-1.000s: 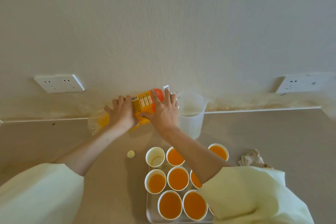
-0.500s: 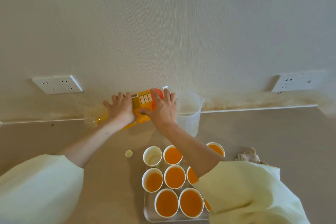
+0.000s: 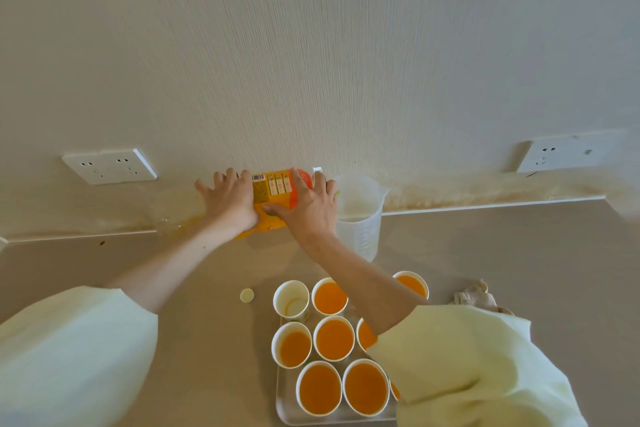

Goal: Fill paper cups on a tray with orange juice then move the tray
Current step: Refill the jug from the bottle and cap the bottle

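Note:
Both hands hold an orange juice bottle (image 3: 273, 189) on its side near the wall, its neck toward a clear measuring jug (image 3: 360, 215). My left hand (image 3: 228, 199) grips the bottle's base end and my right hand (image 3: 308, 204) grips the label end. Its clear bottom part (image 3: 173, 222) holds a little juice. Below, a white tray (image 3: 287, 406) carries several paper cups filled with orange juice (image 3: 334, 338). One cup (image 3: 291, 298) at the tray's far left is nearly empty. My right forearm and sleeve hide the tray's right side.
A small yellow bottle cap (image 3: 246, 295) lies on the beige counter left of the tray. A crumpled cloth (image 3: 474, 296) sits to the right. Two wall sockets (image 3: 109, 166) (image 3: 568, 151) are mounted above the counter's back edge.
The bottle has been tilted flatter, its base end lower and further left. The hands stay on it. The view has shifted slightly.

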A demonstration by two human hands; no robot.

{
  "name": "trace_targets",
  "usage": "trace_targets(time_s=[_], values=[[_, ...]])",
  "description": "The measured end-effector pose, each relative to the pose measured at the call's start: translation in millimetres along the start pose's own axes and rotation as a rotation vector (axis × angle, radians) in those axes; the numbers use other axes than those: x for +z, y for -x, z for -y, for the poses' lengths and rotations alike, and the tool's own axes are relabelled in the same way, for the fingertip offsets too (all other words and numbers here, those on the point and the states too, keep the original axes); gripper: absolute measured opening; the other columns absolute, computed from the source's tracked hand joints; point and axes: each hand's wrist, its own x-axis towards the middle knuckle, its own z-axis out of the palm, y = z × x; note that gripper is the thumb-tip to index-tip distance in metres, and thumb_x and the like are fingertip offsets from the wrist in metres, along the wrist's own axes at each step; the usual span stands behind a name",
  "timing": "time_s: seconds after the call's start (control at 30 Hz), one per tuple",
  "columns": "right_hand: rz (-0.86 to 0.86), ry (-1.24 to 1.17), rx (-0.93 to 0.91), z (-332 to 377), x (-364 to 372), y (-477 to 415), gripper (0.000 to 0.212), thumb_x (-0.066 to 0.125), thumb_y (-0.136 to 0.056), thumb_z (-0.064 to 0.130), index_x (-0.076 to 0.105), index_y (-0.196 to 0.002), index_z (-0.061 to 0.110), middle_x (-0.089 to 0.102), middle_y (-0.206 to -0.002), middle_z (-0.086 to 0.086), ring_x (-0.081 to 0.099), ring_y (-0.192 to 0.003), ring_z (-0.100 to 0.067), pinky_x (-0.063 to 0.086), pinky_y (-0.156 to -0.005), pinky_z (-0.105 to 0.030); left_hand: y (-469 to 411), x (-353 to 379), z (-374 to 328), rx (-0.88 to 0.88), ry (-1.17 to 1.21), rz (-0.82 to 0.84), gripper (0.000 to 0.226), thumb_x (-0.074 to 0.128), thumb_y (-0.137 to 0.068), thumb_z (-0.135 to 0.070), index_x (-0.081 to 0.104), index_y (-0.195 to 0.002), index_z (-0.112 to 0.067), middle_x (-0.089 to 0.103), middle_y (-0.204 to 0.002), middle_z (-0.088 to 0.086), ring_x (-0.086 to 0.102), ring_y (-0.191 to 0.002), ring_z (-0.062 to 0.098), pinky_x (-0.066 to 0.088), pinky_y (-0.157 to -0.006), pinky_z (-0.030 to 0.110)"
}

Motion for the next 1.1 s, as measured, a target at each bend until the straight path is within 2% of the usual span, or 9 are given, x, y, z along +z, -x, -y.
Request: trace_targets(time_s=[0.5,1.1], values=[[-0.016,-0.034,0.027,-0.9,0.5,-1.9,0.090,0.067,-0.071,0.069,0.038,-0.145,0.029,0.033,-0.148,-0.012,0.030,-0.128,-0.033,0.031,-0.104,-0.040,-2.9,-4.3,-0.6,0.015,-0.050,-0.006,0.070,0.070,-0.065,-0.019,0.038,-0.127,-0.015,0.041,-0.124,0.008,0.036,-0.122,0.029,0.027,-0.104,0.055],[-0.006,-0.024,0.011,-1.0,-1.8,0.2,0.088,0.065,-0.073,0.069,0.038,-0.145,0.028,0.034,-0.147,-0.012,0.031,-0.127,-0.033,0.030,-0.103,-0.038,-1.6,-5.3,-1.4,-0.004,-0.064,0.026,0.076,0.073,-0.061,-0.017,0.037,-0.128,-0.016,0.040,-0.125,0.006,0.035,-0.123,0.028,0.027,-0.104,0.054]])
